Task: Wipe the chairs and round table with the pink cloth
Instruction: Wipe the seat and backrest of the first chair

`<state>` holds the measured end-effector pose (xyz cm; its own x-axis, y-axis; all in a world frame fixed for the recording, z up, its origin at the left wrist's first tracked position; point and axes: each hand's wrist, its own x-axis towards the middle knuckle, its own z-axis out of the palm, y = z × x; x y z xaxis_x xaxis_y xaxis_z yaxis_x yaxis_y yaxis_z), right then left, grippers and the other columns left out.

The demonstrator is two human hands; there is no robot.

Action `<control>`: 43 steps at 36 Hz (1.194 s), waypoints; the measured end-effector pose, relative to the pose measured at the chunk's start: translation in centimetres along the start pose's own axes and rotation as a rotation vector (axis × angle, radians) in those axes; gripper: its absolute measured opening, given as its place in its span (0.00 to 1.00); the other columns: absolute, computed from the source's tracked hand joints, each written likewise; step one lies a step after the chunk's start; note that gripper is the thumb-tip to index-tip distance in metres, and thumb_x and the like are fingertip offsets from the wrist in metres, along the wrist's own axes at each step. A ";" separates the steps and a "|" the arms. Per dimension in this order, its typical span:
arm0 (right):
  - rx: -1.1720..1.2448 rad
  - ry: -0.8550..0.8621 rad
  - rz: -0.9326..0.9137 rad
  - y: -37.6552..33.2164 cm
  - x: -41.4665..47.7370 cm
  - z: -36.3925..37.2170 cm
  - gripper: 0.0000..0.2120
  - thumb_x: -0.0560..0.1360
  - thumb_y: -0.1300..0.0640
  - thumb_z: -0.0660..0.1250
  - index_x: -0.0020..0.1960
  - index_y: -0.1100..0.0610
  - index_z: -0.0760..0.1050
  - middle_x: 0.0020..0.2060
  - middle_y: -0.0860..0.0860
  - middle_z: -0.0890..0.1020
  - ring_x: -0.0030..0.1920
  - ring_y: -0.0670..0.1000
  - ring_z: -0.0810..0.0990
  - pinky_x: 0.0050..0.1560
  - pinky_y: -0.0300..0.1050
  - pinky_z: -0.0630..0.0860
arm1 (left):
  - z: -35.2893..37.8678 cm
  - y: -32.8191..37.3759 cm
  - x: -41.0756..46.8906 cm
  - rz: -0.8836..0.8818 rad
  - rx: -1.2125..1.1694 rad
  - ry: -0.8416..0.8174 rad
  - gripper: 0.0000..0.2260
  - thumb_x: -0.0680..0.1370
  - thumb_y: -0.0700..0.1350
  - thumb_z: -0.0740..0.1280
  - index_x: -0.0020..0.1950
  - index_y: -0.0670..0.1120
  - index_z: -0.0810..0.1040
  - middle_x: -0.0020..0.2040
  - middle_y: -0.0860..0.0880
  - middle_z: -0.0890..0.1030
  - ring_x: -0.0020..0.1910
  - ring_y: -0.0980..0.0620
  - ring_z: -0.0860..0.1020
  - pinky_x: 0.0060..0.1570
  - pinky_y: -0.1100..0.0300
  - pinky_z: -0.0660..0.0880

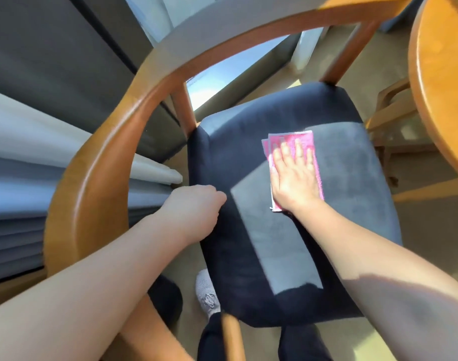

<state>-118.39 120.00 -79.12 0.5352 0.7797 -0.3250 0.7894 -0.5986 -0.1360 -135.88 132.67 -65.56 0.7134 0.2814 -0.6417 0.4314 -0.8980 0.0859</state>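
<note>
Beside pale curtains [40,152], sunlit blue seat [248,162].

one chair [248,152], one pink cloth [309,142], one round table [436,74], two hands [293,178].

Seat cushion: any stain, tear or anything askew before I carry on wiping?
Nothing stands out. The seat looks whole; its paler patches look like sunlight, not stains. The cloth lies flat and folded under the right hand, and the left hand grips the seat's edge.
</note>
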 end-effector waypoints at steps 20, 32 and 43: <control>0.458 -0.296 -0.317 -6.6 -5.8 0.5 0.21 0.82 0.54 0.55 0.75 0.51 0.65 0.75 0.48 0.66 0.75 0.50 0.62 0.74 0.44 0.59 | -4.3 -0.9 -8.4 0.029 -0.029 0.076 0.11 0.80 0.44 0.56 0.61 0.49 0.72 0.54 0.51 0.75 0.51 0.49 0.76 0.48 0.50 0.76; 0.572 -0.078 -0.362 -8.2 -13.6 -18.4 0.22 0.83 0.62 0.58 0.76 0.54 0.64 0.73 0.41 0.59 0.72 0.38 0.56 0.70 0.25 0.47 | -10.4 0.7 -17.4 -0.070 -0.458 0.349 0.08 0.80 0.45 0.60 0.54 0.48 0.77 0.46 0.52 0.79 0.45 0.54 0.78 0.49 0.52 0.77; 0.631 0.121 -0.588 -10.3 -22.8 -33.2 0.25 0.81 0.59 0.58 0.77 0.49 0.62 0.77 0.46 0.60 0.76 0.50 0.61 0.72 0.38 0.62 | -17.4 4.6 -26.3 -0.200 -1.280 0.503 0.15 0.77 0.62 0.59 0.47 0.56 0.80 0.47 0.44 0.81 0.49 0.44 0.78 0.52 0.42 0.75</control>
<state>-128.75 114.50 -39.21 0.1490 0.9872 0.0576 0.6530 -0.0544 -0.7554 -143.06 127.00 -35.02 0.5824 0.7026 -0.4090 0.5536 0.0257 0.8324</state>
